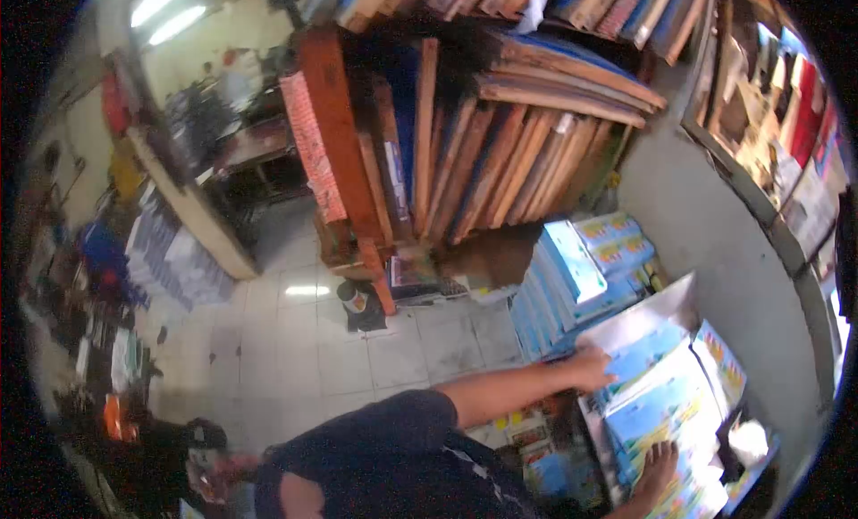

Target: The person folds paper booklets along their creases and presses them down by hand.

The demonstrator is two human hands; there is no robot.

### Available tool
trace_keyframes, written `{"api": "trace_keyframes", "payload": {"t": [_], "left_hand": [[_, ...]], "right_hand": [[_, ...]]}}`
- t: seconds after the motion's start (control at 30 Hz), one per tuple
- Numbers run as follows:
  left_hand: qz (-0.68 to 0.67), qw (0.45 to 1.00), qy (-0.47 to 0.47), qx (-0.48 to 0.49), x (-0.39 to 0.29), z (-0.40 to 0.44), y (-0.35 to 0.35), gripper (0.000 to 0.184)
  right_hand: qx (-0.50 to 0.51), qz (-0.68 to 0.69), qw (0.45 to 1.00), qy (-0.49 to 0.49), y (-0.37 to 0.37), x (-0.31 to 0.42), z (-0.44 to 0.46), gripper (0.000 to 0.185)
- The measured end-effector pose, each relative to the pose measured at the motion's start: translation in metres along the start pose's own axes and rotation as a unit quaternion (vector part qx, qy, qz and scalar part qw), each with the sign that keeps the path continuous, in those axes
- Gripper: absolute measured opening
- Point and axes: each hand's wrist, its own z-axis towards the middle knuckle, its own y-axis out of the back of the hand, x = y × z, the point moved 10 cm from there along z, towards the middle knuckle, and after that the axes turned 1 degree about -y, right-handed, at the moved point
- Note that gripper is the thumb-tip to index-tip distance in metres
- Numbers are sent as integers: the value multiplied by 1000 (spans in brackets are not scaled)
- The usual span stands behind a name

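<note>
From a dark short sleeve, my left arm reaches across to the right. My left hand (590,369) is closed at the left edge of a blue printed sheet (648,351), its fingers bent and slightly blurred. Lower down, my right hand (658,470) lies with its fingers spread on a pile of bright blue, yellow and white printed sheets (657,412). A pale board (670,303) shows under and behind the sheets. Just beyond it stand stacked blue printed bundles (559,282).
Wooden-edged boards (500,170) fill a rack with an orange post (338,130). A grey wall (715,224) rises at the right. Tiled floor (295,340) holds a dark container (353,297). White paper stacks (174,255) stand at left; bright panels line the upper right.
</note>
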Motion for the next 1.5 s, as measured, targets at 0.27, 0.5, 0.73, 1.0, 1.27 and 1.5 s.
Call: {"api": "trace_keyframes", "payload": {"t": [0.27, 0.5, 0.73, 1.0, 1.27, 1.5], "left_hand": [[71, 986, 151, 3, -9, 39, -32, 75], [118, 992, 23, 47, -30, 42, -40, 71], [146, 983, 112, 16, -30, 48, -12, 77], [-252, 952, 143, 102, 9, 61, -39, 37], [-199, 972, 116, 40, -9, 48, 24, 40], [-262, 951, 68, -150, -6, 19, 146, 31]], "right_hand": [[148, -460, 868, 118, -51, -36, 91, 42], [89, -88, 985, -122, -77, -15, 69, 44], [29, 49, 994, -93, -8, 10, 62, 38], [86, 117, 981, -128, -78, 28, 58, 43], [96, -185, 975, -83, -163, -9, 70, 51], [225, -653, 703, 168, -243, -19, 58, 96]]}}
